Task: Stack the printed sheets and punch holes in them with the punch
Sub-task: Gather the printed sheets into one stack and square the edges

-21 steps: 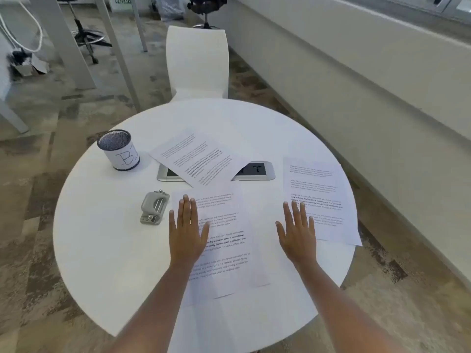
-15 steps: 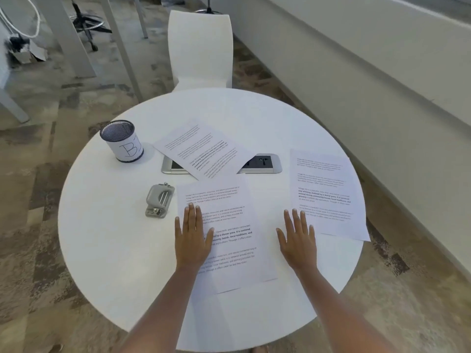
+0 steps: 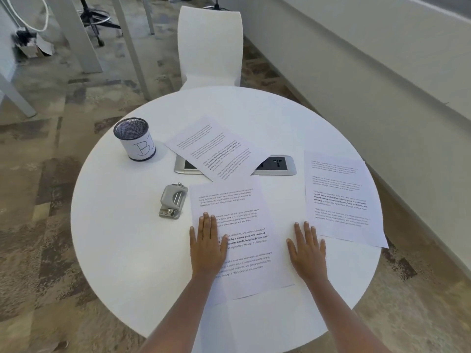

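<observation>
Nothing is stacked yet, as far as I can judge: three printed sheets lie apart on the round white table (image 3: 114, 250), and the punch (image 3: 172, 201) sits untouched. All the gathering, squaring up and punching is still to do.

The near sheet (image 3: 244, 240) lies just right of the punch, its left edge almost touching it; its long axis runs from the person toward the far side of the table, leaning slightly left, with the text's top at the far end. The angled sheet (image 3: 216, 149) lies beyond the punch and to its right, turned so its long axis runs diagonally, partly covering the socket panel (image 3: 279, 165) set into the table and overlapping the near sheet's far edge. The right sheet (image 3: 341, 197) is well apart from the punch, across the table near the right rim, its long axis nearly parallel to the near sheet's.

The punch itself points its long axis away from the person, tilted a little right.

The left hand (image 3: 207, 248) lies flat and open, fingers together, on the near sheet's left side. The right hand (image 3: 307, 250) lies flat and open on bare table, its fingertips at the right sheet's near corner. Neither grips anything.

A mesh pen cup (image 3: 135, 140) stands beyond the punch, to its left.
</observation>
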A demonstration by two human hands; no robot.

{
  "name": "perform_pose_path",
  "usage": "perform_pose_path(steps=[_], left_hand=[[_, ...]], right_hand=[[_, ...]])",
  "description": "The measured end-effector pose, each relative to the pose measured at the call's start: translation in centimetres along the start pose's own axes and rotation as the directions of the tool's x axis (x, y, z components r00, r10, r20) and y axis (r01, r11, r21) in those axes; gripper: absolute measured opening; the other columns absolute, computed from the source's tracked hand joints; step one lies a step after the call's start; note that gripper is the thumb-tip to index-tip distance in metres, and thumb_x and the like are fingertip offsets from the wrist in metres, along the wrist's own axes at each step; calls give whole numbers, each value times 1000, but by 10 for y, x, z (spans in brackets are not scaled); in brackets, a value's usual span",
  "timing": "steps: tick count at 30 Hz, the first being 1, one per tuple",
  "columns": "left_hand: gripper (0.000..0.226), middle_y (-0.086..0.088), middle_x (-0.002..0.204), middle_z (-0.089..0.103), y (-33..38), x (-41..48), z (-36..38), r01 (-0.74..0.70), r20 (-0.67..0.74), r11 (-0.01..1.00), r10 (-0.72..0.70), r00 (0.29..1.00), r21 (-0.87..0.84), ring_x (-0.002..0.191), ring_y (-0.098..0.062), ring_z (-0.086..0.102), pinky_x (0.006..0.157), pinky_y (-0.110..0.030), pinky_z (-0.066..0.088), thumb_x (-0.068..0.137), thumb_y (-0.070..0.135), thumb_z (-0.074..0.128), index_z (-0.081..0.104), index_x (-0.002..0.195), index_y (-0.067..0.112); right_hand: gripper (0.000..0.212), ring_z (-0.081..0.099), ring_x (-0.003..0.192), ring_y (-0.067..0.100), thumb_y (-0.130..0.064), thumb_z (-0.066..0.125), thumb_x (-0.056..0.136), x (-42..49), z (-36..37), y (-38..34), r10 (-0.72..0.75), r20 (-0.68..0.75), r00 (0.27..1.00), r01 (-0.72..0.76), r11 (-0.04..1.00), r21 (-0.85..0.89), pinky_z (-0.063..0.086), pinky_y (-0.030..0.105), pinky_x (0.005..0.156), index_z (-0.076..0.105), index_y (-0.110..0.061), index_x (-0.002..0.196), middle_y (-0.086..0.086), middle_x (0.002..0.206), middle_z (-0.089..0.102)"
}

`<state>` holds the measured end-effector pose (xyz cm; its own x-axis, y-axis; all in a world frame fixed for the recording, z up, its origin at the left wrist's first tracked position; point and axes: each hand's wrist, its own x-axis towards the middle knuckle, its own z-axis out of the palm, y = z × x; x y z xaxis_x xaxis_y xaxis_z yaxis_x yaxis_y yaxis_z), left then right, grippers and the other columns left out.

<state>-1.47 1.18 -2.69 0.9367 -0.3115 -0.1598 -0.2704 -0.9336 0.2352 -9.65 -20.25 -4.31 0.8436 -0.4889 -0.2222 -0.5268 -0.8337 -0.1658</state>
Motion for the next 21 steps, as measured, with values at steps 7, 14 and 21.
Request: perform_pose_path(steps=[7, 14, 21], left_hand=[[60, -21, 124, 63, 0, 1, 2, -15, 0, 1000, 15, 1000, 4, 112, -33, 63, 88, -55, 50, 80, 35, 35, 61, 118, -3], [59, -21, 122, 64, 2, 2, 5, 2, 9, 1000, -2, 1000, 11, 110, -33, 64, 86, -56, 51, 79, 34, 34, 63, 116, -3], [59, -22, 119, 66, 21, 12, 4, -1, 3, 1000, 1, 1000, 13, 106, -34, 66, 82, -55, 53, 78, 34, 34, 65, 112, -3]], right_hand=[[55, 5, 146, 21, -36, 27, 97, -3, -3, 0, -5, 9, 1000, 5, 1000, 9, 10, 45, 117, 8, -22, 146, 5, 158, 5], [54, 8, 146, 20, -40, 27, 97, -11, -8, 6, -81, 41, 996, 81, 997, 0, 13, 38, 116, 13, -23, 146, 4, 158, 8], [35, 52, 122, 29, -20, 52, 90, -4, -28, 29, -215, -105, 971, 225, 970, 94, 46, 42, 92, 55, -9, 123, 12, 130, 58]])
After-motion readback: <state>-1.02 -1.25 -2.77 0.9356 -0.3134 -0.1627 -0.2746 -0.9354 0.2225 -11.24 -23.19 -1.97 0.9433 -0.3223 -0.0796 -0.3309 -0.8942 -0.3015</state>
